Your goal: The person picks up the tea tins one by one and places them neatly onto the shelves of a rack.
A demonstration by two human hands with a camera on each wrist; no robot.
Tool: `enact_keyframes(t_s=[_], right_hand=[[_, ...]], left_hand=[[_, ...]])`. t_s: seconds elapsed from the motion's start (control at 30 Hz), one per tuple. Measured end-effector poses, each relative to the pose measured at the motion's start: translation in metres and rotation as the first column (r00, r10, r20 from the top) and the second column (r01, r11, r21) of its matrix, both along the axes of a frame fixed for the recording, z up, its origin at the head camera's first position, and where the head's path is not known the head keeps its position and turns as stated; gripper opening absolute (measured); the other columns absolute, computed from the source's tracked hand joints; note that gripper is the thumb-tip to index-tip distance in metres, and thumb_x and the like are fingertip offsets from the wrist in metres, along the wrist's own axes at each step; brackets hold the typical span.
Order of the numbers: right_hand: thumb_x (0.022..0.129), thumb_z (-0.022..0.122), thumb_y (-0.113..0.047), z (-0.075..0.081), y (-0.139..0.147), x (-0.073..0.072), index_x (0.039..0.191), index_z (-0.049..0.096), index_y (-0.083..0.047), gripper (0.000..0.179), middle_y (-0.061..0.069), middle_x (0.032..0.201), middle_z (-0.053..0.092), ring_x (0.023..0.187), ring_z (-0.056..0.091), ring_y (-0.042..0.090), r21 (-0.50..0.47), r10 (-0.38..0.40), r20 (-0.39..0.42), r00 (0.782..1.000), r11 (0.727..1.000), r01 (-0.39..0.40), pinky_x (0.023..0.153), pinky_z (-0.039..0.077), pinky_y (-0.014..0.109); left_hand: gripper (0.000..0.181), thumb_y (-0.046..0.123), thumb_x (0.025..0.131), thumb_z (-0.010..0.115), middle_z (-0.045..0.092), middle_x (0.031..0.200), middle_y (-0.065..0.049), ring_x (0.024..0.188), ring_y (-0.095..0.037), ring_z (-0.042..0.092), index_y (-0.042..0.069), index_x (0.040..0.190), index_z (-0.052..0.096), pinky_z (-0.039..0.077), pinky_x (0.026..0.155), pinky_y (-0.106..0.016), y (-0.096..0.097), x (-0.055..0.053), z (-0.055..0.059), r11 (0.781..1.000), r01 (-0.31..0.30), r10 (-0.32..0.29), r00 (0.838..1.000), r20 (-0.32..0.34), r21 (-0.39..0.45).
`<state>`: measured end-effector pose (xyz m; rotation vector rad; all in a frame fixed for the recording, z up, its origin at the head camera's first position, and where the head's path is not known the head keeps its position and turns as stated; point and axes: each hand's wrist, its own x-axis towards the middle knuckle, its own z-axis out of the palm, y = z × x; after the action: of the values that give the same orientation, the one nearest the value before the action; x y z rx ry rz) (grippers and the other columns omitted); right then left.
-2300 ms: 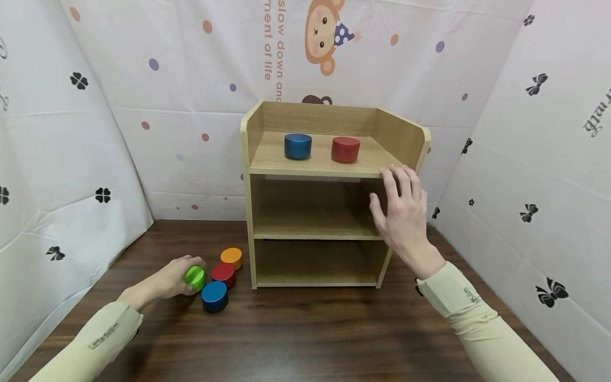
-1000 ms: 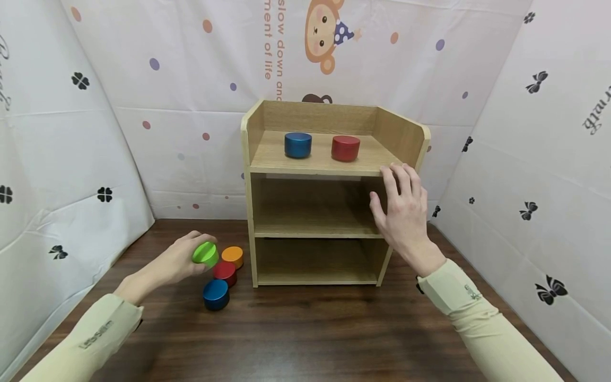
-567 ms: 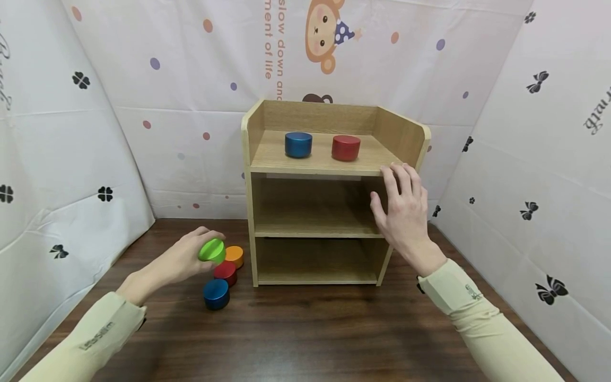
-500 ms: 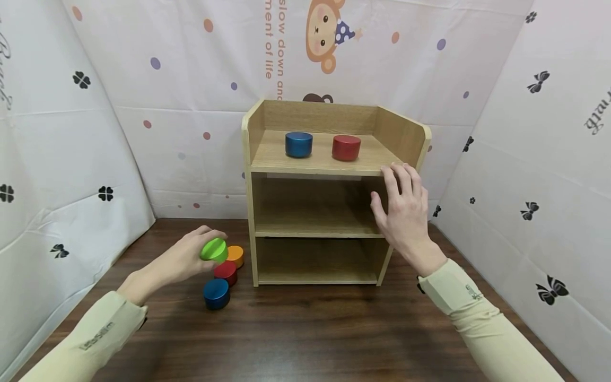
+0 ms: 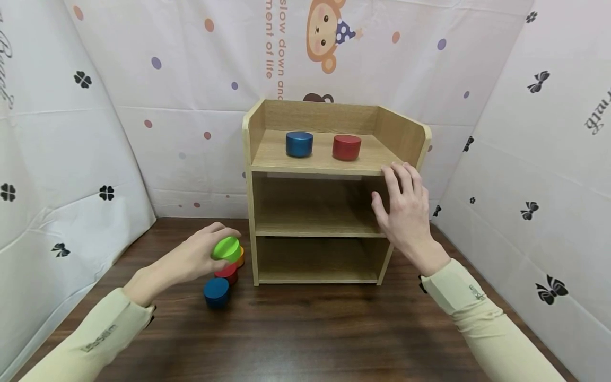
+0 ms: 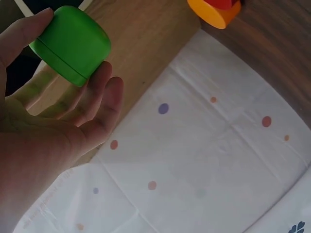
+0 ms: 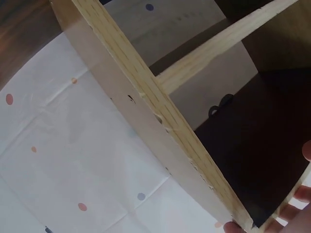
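My left hand pinches a green round tin between thumb and fingers, raised over the table. The left wrist view shows the green tin's side and a seam near its edge. Behind and below it stand an orange tin, partly hidden, a red tin and a blue tin in a slanting row. My right hand rests its fingertips on the front edge of the top board of a wooden shelf, by the right side panel. On that board are another blue tin and another red tin.
The shelf has two lower compartments and raised walls round its top. Its left side panel stands just right of the tins on the dark wooden table. Printed white cloth encloses the back and sides.
My left hand has lifted the green tin from the table beside the other tins and carried it up and right, now overlapping the orange one. The right hand stays at the shelf edge.
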<state>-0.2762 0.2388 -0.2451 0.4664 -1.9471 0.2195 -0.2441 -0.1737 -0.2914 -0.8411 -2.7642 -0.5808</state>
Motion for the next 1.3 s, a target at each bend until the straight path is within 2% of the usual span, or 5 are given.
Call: enact_keyframes(t_s=[0.17, 0.37, 0.57, 0.8, 1.3], right_hand=[[0.090, 0.054, -0.022, -0.005, -0.001, 0.005, 0.135, 0.049, -0.004, 0.049, 0.021, 0.142, 0.046, 0.137, 0.036, 0.039, 0.001, 0.036, -0.037, 0.999, 0.999, -0.036, 0.099, 0.032, 0.064], [0.089, 0.049, -0.024, -0.033, -0.006, 0.013, 0.125, 0.057, -0.001, 0.043, 0.023, 0.131, 0.055, 0.125, 0.046, 0.041, 0.027, 0.066, -0.159, 0.985, 0.998, -0.063, 0.100, 0.026, 0.067], [0.083, 0.058, -0.022, -0.071, -0.003, 0.018, 0.127, 0.057, -0.004, 0.047, 0.021, 0.126, 0.058, 0.118, 0.050, 0.040, 0.085, 0.024, 0.000, 1.000, 0.996, -0.024, 0.097, 0.029, 0.069], [0.086, 0.062, -0.024, -0.097, 0.001, 0.020, 0.128, 0.057, -0.008, 0.045, 0.018, 0.133, 0.054, 0.126, 0.046, 0.038, 0.108, -0.033, 0.186, 0.982, 0.994, 0.013, 0.097, 0.032, 0.070], [0.086, 0.056, -0.028, -0.109, -0.001, 0.015, 0.126, 0.058, -0.009, 0.044, 0.017, 0.128, 0.057, 0.121, 0.048, 0.037, 0.108, -0.040, 0.181, 0.983, 0.994, 0.021, 0.091, 0.036, 0.066]], left_hand=[[0.048, 0.013, 0.078, 0.076, 0.057, 0.115, -0.007, 0.094, -0.021, 0.055, 0.015, 0.123, 0.059, 0.050, 0.075, -0.036, 0.004, 0.001, 0.003, 1.000, 0.010, -0.010, 1.000, -0.016, -0.010], [0.049, 0.012, 0.077, 0.076, 0.057, 0.115, -0.007, 0.092, -0.020, 0.055, 0.015, 0.123, 0.059, 0.049, 0.074, -0.034, 0.008, 0.002, 0.006, 1.000, 0.013, -0.013, 1.000, -0.022, -0.017], [0.050, 0.012, 0.077, 0.076, 0.057, 0.115, -0.007, 0.092, -0.020, 0.054, 0.015, 0.123, 0.059, 0.048, 0.074, -0.034, 0.010, 0.001, 0.007, 1.000, 0.010, -0.010, 1.000, -0.023, -0.024], [0.050, 0.012, 0.077, 0.076, 0.057, 0.115, -0.007, 0.093, -0.020, 0.054, 0.015, 0.124, 0.059, 0.047, 0.075, -0.035, 0.011, 0.001, 0.009, 0.999, 0.013, -0.014, 0.999, -0.032, -0.030], [0.049, 0.014, 0.078, 0.077, 0.057, 0.112, -0.004, 0.091, -0.018, 0.055, 0.011, 0.124, 0.059, 0.050, 0.073, -0.032, 0.026, 0.003, 0.019, 0.999, 0.047, -0.048, 0.997, -0.066, -0.015]])
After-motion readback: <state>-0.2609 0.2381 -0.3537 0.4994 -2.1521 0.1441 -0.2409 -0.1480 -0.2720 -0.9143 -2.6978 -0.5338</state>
